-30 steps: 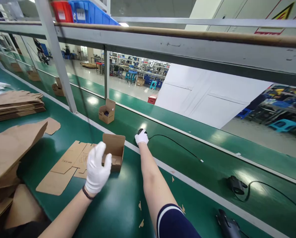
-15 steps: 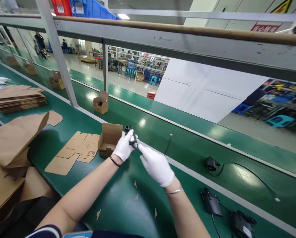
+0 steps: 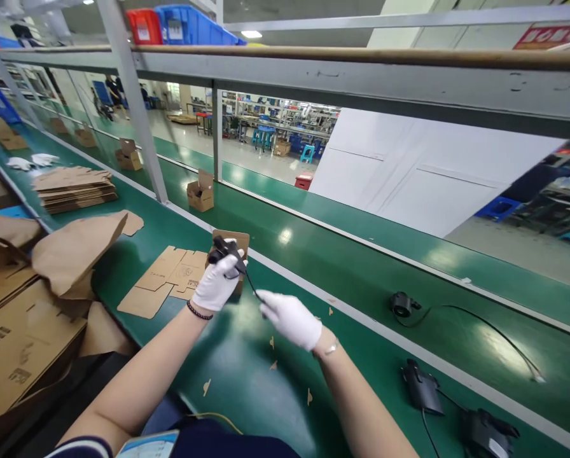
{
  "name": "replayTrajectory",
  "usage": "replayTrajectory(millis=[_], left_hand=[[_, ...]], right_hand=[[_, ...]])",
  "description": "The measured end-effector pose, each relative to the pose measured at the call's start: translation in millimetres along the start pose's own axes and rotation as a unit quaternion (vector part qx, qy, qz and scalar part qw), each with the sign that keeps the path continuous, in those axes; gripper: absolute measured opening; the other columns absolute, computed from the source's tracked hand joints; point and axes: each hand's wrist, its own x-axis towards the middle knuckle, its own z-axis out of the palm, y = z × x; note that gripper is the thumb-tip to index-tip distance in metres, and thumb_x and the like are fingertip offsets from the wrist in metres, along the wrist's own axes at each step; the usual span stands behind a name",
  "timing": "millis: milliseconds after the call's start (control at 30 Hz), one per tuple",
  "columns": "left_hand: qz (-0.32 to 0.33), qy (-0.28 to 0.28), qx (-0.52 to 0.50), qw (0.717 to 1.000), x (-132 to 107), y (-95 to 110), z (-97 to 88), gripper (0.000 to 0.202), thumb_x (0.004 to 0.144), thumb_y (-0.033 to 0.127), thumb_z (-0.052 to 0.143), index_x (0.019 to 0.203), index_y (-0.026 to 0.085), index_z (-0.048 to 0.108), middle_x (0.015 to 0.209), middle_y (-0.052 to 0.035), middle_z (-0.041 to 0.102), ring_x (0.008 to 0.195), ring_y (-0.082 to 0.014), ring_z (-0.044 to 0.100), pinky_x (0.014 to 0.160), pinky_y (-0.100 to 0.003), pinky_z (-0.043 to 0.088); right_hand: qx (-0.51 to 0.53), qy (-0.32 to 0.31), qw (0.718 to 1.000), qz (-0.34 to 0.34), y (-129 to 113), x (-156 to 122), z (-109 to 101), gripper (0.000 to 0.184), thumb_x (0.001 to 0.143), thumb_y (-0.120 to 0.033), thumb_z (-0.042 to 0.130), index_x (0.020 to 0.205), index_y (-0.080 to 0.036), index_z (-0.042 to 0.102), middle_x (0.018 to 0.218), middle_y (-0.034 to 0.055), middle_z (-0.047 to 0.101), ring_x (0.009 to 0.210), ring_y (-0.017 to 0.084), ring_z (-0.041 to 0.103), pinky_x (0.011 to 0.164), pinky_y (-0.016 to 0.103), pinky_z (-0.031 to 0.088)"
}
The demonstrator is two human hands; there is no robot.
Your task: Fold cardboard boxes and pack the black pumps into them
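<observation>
My left hand (image 3: 217, 283), in a white glove, is closed around a black device (image 3: 228, 256) that has a round lens-like barrel and a cable. Right behind it stands an open cardboard box (image 3: 240, 242), partly hidden by the hand and the device. My right hand (image 3: 289, 318), also gloved, pinches the device's black cable (image 3: 252, 287) a little to the right. Beside the box on the left lies a flat unfolded carton (image 3: 154, 280) with printing on it.
More black devices with cables (image 3: 422, 386) lie at the right, one (image 3: 403, 304) on the far green strip. A stack of flat cartons (image 3: 75, 189) and brown paper (image 3: 79, 251) lie at the left. Small cardboard scraps (image 3: 207, 387) dot the bench. Another open box (image 3: 201, 193) stands farther back.
My left hand has brought the device left, in front of the open box, and turned it. My right hand has drawn away from it, with the cable stretched between both hands. The view has shifted left.
</observation>
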Motion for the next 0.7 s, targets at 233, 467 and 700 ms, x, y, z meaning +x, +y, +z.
replayTrajectory(millis=[233, 467, 700], left_hand=[[-0.056, -0.099, 0.135, 0.984, -2.5, 7.6, -18.5, 0.100, 0.049, 0.044, 0.090, 0.137, 0.025, 0.044, 0.100, -0.0042, 0.064, 0.086, -0.0196, 0.064, 0.085, -0.035, 0.051], [-0.072, -0.204, 0.106, 0.970, -27.7, 3.7, -15.4, 0.086, 0.059, 0.036, 0.085, 0.136, 0.027, 0.047, 0.089, -0.0040, 0.065, 0.081, -0.0205, 0.064, 0.085, -0.041, 0.051], [-0.024, 0.067, -0.011, 0.997, -11.2, 1.8, -44.7, 0.046, 0.075, 0.046, 0.070, 0.115, 0.032, 0.052, 0.127, -0.0032, 0.056, 0.120, -0.0244, 0.054, 0.098, -0.050, 0.047]], right_hand=[[-0.106, 0.109, 0.985, -0.085, -36.2, 7.7, -65.2, 0.023, 0.096, -0.034, 0.048, 0.090, -0.022, 0.067, 0.070, 0.0023, 0.067, 0.061, 0.014, 0.059, 0.056, 0.024, 0.040], [0.129, 0.079, 0.984, 0.096, 7.1, 55.7, -17.3, 0.026, 0.092, -0.039, 0.052, 0.085, -0.020, 0.068, 0.074, -0.0011, 0.069, 0.065, 0.013, 0.063, 0.060, 0.023, 0.048], [-0.027, 0.095, 0.995, -0.014, -22.1, 24.4, 18.3, 0.031, 0.097, -0.031, 0.044, 0.120, -0.024, 0.064, 0.085, 0.0056, 0.071, 0.073, 0.016, 0.066, 0.067, 0.024, 0.051]])
